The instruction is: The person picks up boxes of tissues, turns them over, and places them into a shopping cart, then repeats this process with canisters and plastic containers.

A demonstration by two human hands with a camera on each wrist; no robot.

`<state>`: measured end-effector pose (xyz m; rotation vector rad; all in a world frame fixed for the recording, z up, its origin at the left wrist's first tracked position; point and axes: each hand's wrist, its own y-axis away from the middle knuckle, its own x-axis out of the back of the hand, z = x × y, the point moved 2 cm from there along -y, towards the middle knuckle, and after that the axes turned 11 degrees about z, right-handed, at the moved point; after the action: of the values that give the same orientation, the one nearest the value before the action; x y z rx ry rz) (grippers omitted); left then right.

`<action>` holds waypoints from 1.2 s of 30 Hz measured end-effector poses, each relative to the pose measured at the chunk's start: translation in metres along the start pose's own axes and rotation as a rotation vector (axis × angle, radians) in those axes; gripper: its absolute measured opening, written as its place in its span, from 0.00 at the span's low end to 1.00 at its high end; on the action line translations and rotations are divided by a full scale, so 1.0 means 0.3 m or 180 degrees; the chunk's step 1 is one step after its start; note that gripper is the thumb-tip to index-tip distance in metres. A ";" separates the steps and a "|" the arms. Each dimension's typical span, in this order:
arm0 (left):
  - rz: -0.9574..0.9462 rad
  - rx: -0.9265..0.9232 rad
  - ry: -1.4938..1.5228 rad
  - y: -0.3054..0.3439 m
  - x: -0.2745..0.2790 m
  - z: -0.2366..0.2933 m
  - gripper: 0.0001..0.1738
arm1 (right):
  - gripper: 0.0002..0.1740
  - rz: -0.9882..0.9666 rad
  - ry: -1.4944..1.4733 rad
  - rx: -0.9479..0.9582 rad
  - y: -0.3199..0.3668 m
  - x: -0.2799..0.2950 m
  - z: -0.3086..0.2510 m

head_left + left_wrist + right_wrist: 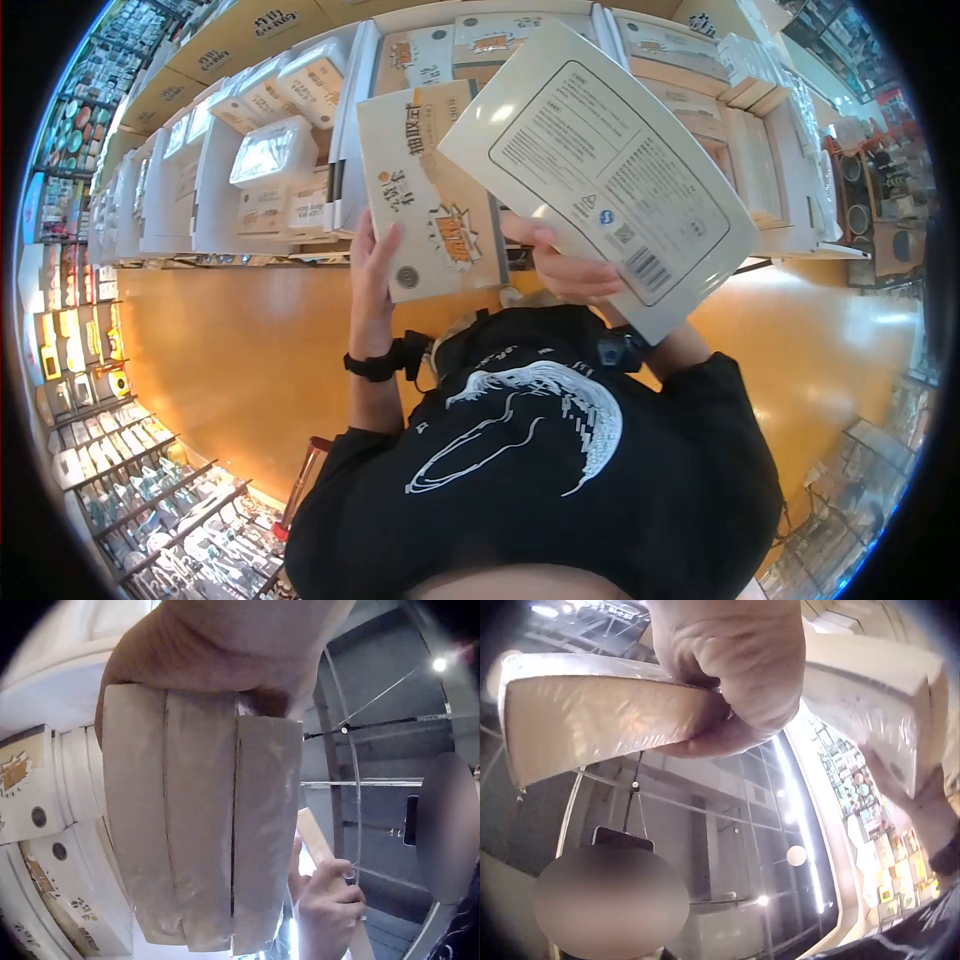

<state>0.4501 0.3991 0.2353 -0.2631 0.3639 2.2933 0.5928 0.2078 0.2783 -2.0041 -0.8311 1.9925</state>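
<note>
My left hand (375, 270) grips a stack of wrapped tissue packs (415, 220) by its lower left side, printed front up. Three pale layers of that stack (199, 825) show edge-on in the left wrist view. With my right hand (575, 272) I hold a broad, shiny wrapped pack (620, 170), tilted, its back with small print and a barcode facing up. It overlaps the upper right corner of the left stack in the head view. The right wrist view shows its plain beige side (592, 724), pinched between thumb and fingers.
Ahead stands a white divided display bin (345, 130) with more wrapped packs (275, 150) in its compartments. Brown cartons (215, 55) line its back. Orange floor (230, 350) lies below, and stocked shelves (150, 500) run along the left side.
</note>
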 end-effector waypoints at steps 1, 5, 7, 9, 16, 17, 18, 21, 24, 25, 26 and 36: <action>0.0038 0.0004 0.0046 0.007 -0.005 0.008 0.26 | 0.42 -0.0487 -0.0364 -0.0013 -0.022 0.035 0.020; -0.0046 -0.0025 -0.0029 0.037 0.026 0.019 0.26 | 0.46 0.0433 -0.1294 0.0389 -0.023 0.029 0.131; -0.0171 -0.0023 0.0007 0.044 0.049 0.006 0.28 | 0.50 0.0382 -0.1620 -0.0058 -0.016 0.080 0.159; -0.0217 -0.0095 -0.0067 0.060 0.059 0.017 0.29 | 0.50 0.0236 -0.1746 -0.0333 -0.013 0.123 0.172; -0.0124 -0.0423 -0.0350 0.097 0.095 0.015 0.36 | 0.51 -0.0113 -0.1944 -0.0782 -0.016 0.207 0.185; -0.0096 -0.0422 -0.0343 0.104 0.092 0.023 0.36 | 0.51 -0.0137 -0.1964 -0.0820 -0.015 0.216 0.180; -0.0042 -0.0339 -0.0377 0.111 0.086 0.034 0.36 | 0.51 -0.0161 -0.1979 -0.0845 -0.011 0.223 0.180; 0.0024 -0.0270 -0.0348 0.118 0.088 0.031 0.37 | 0.51 -0.0056 -0.1952 -0.0830 -0.002 0.238 0.178; 0.0083 -0.0281 -0.0386 0.111 0.096 0.016 0.37 | 0.52 0.0203 -0.1800 -0.0670 0.027 0.245 0.172; 0.0148 -0.0276 -0.0479 0.111 0.099 0.006 0.37 | 0.52 0.0299 -0.1748 -0.0597 0.042 0.242 0.173; 0.0119 -0.0255 -0.0454 0.111 0.102 -0.005 0.37 | 0.52 0.0328 -0.1736 -0.0566 0.051 0.237 0.174; 0.0080 -0.0214 -0.0408 0.122 0.099 -0.034 0.39 | 0.54 0.0128 -0.1938 -0.0760 0.086 0.289 0.184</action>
<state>0.4039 0.3918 0.2235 -0.1449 0.2265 2.3360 0.5404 0.2173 0.1867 -1.5174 -1.1981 2.6864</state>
